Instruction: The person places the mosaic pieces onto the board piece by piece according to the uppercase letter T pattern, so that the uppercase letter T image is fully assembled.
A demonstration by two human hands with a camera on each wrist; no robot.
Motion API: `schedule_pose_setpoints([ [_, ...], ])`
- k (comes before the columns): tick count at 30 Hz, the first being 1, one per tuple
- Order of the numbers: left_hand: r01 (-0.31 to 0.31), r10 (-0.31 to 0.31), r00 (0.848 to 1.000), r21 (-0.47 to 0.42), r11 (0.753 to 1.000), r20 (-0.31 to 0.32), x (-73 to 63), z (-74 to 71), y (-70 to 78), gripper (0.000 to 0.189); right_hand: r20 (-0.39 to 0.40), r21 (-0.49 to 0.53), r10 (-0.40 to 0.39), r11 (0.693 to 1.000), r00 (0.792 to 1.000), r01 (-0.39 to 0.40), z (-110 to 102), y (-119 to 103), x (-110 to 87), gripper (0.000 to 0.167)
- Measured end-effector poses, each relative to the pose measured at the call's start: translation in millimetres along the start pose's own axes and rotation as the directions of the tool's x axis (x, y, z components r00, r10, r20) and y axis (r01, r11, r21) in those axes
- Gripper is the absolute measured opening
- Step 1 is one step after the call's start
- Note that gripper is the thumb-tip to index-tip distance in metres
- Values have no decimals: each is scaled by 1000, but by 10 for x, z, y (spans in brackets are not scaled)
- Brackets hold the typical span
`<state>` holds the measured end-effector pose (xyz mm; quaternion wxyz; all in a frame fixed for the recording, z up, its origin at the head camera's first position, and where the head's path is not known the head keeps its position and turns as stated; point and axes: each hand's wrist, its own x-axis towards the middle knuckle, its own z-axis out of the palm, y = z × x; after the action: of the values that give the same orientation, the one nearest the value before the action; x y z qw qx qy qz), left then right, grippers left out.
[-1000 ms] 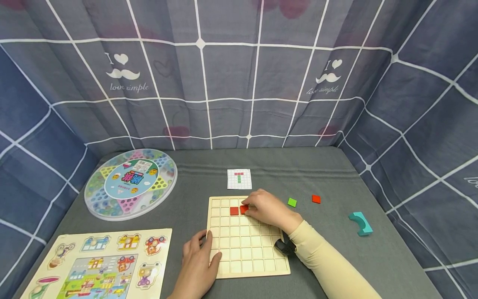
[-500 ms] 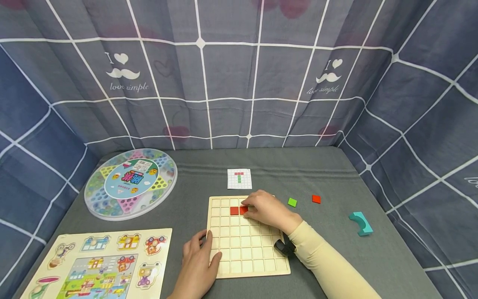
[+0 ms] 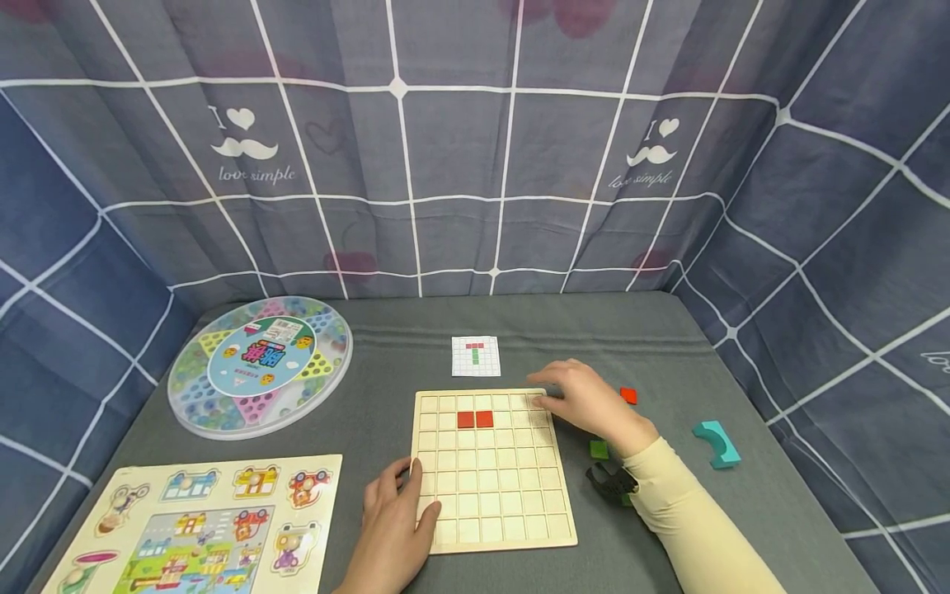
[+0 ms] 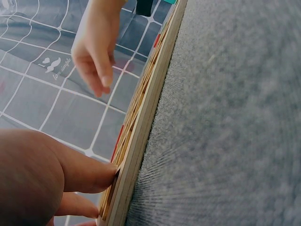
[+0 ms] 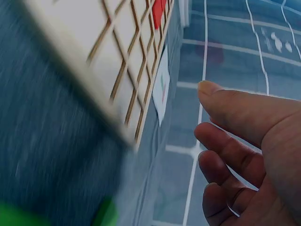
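A wooden grid board (image 3: 490,495) lies on the grey cloth, bearing two red square tiles (image 3: 475,420) side by side near its far edge. My left hand (image 3: 393,520) rests at the board's left side, its thumb on the margin and fingertips against the edge. Over the far right corner of the board hovers my right hand (image 3: 586,400), fingers loosely bent and holding nothing; the right wrist view shows thumb and fingers apart. Another red tile (image 3: 628,396) lies just beyond this hand. A green tile (image 3: 599,450) shows below the wrist, and more green peeks out by the black wrist strap.
Behind the board lies a paper card (image 3: 477,356) with a red and green T pattern. A teal arch block (image 3: 717,445) sits at the right. On the left are a round game box (image 3: 260,367) and a vehicle puzzle board (image 3: 208,528). Checked curtains (image 3: 460,148) enclose the table.
My right hand has let go of the second red tile, which now sits squarely in its cell, and has moved right off the tiles. The left hand stays put.
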<state>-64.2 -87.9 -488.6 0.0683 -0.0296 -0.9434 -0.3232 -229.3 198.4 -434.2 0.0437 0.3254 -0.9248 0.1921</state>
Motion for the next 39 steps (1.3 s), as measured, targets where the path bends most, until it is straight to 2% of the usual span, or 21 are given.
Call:
schedule_pose_setpoints([
  [7, -9, 9, 1000, 8, 1000, -2, 0, 3, -9, 58, -34, -24, 105, 994, 994, -106, -119, 348, -255, 41],
  [18, -11, 11, 1000, 10, 1000, 0, -1, -1, -1, 58, -102, -27, 208, 977, 973, -212, -272, 831, -658, 40],
  [27, -12, 12, 1000, 16, 1000, -9, -1, -4, -6, 58, -102, -41, 248, 967, 963, -253, -303, 1038, -832, 40],
  [39, -17, 18, 1000, 17, 1000, -18, -1, -2, -10, 57, -85, -71, 239, 967, 967, -245, -242, 1118, -858, 34],
])
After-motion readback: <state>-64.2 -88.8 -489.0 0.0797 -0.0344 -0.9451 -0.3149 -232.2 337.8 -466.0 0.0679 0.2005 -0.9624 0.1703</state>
